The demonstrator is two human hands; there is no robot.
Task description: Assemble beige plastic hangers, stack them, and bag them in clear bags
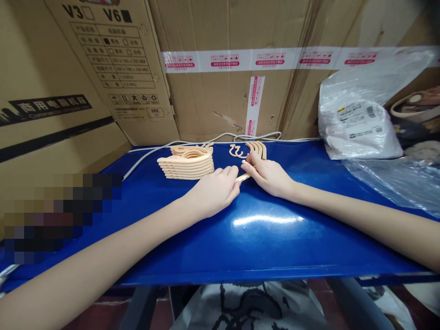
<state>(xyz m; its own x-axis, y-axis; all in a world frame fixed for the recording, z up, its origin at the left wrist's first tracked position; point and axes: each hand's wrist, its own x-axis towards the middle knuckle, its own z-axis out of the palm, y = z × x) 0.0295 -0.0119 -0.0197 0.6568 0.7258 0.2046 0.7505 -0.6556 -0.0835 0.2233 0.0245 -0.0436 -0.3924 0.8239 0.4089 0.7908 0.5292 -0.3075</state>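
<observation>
Both hands meet near the middle of the blue table. Closed around one end of a beige plastic hanger (244,178) is my left hand (219,189); my right hand (271,175) pinches the same piece from the other side. Only a short bar of it shows between them, the rest being covered by the fingers. Just behind and left of my left hand lies a neat stack of beige hangers (187,166), hooks pointing away. More beige hangers (258,147) sit directly behind my right hand, partly hidden by it, with hooks (237,151) to their left.
A white cable (220,135) runs along the back of the blue table (213,247), before the cardboard boxes (206,101). At the back right stands a clear plastic bag (360,128) with a labelled white package; loose plastic film (388,178) spreads in front. A pixelated patch covers the left side.
</observation>
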